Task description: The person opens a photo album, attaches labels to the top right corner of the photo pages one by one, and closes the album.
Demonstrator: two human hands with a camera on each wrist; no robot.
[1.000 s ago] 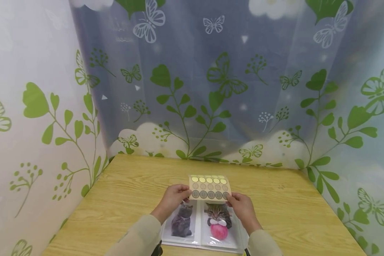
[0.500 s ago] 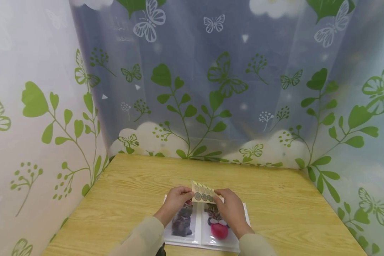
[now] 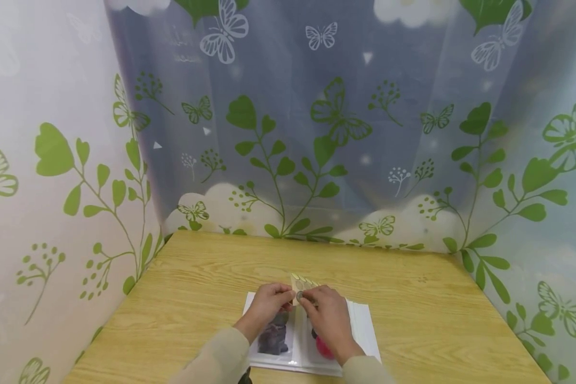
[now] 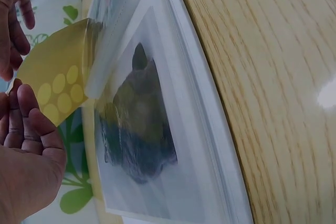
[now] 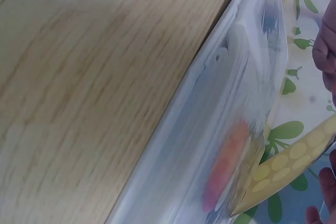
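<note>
A sticker sheet (image 3: 303,284) with rows of round stickers is raised above an open photo album (image 3: 362,325). My left hand (image 3: 270,301) pinches the sheet's left edge. At the sheet's lower part, close to the left fingertips, my right hand (image 3: 327,314) pinches it by a round grey sticker; whether that sticker is lifted cannot be seen. The right hand and sleeve cover much of the sheet and the right page. In the left wrist view the sheet (image 4: 60,77) curves upward, its pale back showing. A cat photo (image 4: 142,124) lies in the left page's clear pocket.
The album rests on a wood-grain table (image 3: 197,288). A pink ball (image 3: 324,348) shows in the right page's photo. Curtains (image 3: 293,133) printed with green leaves and butterflies stand behind and on both sides. A small dark mark (image 3: 422,280) is on the table at right.
My right hand has moved left from the sheet's right edge to near my left fingers. The sheet, first held flat and wide, is now mostly covered. The left hand has shifted slightly.
</note>
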